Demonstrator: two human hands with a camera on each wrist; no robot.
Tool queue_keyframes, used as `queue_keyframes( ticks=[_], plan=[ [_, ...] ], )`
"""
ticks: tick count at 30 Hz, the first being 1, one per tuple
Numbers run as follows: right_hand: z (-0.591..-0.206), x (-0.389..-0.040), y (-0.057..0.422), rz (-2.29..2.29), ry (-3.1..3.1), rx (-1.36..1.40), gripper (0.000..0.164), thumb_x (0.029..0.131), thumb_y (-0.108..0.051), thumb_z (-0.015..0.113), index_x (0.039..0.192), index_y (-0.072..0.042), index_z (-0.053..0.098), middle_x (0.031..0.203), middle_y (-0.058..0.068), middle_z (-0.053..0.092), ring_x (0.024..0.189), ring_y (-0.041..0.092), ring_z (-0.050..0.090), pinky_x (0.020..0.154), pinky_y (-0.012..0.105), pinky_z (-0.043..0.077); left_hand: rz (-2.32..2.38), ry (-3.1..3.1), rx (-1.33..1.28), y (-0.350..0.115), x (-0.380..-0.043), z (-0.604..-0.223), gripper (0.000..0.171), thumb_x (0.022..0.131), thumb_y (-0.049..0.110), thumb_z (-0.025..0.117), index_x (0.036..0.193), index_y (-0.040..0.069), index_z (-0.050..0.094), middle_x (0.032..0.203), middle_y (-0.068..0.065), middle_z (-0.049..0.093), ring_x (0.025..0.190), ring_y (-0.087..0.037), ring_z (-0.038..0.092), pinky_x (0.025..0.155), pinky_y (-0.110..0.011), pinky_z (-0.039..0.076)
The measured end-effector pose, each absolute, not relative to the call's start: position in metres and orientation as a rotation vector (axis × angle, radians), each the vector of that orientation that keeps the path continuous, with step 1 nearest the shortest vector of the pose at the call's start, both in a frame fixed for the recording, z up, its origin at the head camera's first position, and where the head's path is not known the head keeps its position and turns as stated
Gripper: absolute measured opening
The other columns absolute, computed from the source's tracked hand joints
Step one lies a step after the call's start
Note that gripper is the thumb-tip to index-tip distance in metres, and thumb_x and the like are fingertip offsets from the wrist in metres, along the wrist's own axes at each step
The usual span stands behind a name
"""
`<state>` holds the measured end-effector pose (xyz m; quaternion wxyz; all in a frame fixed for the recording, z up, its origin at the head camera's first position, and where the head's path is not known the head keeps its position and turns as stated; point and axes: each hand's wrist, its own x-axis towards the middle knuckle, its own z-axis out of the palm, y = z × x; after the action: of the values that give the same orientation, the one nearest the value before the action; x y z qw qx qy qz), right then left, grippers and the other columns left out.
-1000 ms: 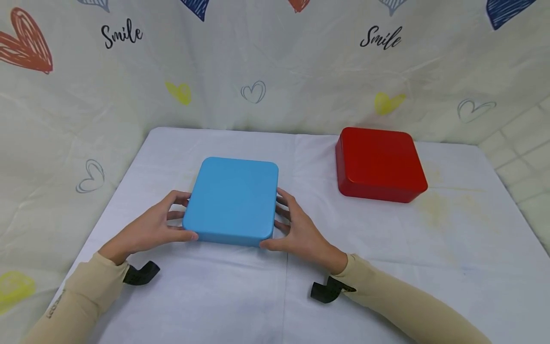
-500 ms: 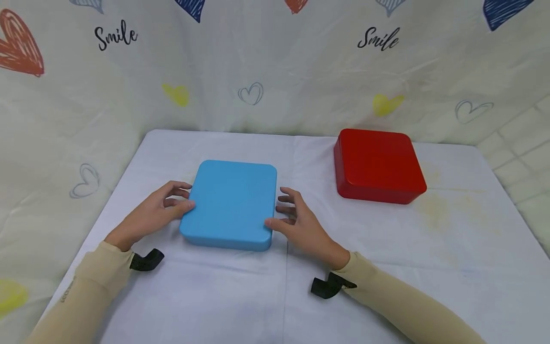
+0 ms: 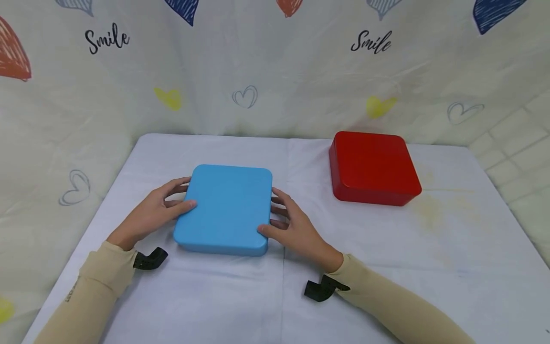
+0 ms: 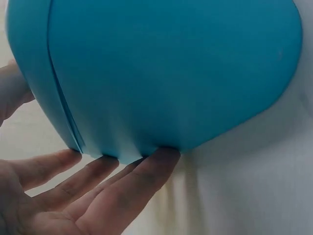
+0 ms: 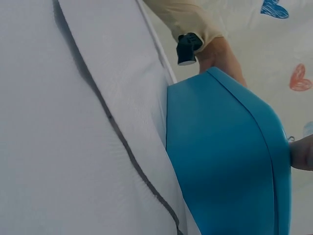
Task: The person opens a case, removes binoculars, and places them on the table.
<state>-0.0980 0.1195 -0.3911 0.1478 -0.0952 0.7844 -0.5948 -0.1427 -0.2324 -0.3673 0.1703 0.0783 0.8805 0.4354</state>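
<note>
blue box (image 3: 227, 208) sits gripped between both hands (image 3: 148, 214), red box (image 3: 375, 165) apart.

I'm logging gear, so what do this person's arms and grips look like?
The left sleeve is beige with small dark lettering; the right sleeve is beige too. A bent black piece juts from each cuff. Left grip and right grip are ungloved.

A white-covered table (image 3: 223, 301) bears a blue box (image 3: 225, 210) and, farther back, a red box (image 3: 374, 165).
</note>
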Motion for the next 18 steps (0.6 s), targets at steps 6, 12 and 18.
queue_keyframes(
  ticks=[6, 12, 18],
  plan=[
    [-0.3879, -0.0946, 0.1178, -1.715, 2.224, -0.273, 0.090, 0.090, -0.027, 0.080, 0.161, -0.033, 0.025, 0.163, 0.002, 0.038, 0.148, 0.031, 0.048, 0.109, 0.046, 0.053, 1.236, 2.484, 0.188, -0.2352, -0.1394, -0.3625, 0.086, 0.094, 0.056, 0.069, 0.163, 0.028, 0.027, 0.160, -0.012, 0.043, 0.141, -0.043, 0.055, 0.107, -0.053, 0.054],
    [-0.3863, -0.0914, 0.1160, -1.717, 2.217, -0.263, 0.090, 0.089, -0.027, 0.080, 0.160, -0.034, 0.025, 0.162, 0.001, 0.038, 0.147, 0.029, 0.049, 0.110, 0.046, 0.053, 1.250, 2.469, 0.212, -0.2385, -0.1395, -0.3591, 0.083, 0.094, 0.051, 0.072, 0.161, 0.025, 0.030, 0.155, -0.014, 0.045, 0.138, -0.041, 0.058, 0.099, -0.043, 0.060],
    [-0.3870, -0.0890, 0.1176, -1.705, 2.208, -0.242, 0.091, 0.090, -0.028, 0.080, 0.161, -0.033, 0.024, 0.164, 0.001, 0.036, 0.148, 0.030, 0.049, 0.110, 0.046, 0.052, 1.236, 2.450, 0.230, -0.2369, -0.1403, -0.3588, 0.085, 0.095, 0.048, 0.072, 0.161, 0.021, 0.027, 0.158, -0.018, 0.041, 0.139, -0.043, 0.056, 0.098, -0.043, 0.061]
  ],
)
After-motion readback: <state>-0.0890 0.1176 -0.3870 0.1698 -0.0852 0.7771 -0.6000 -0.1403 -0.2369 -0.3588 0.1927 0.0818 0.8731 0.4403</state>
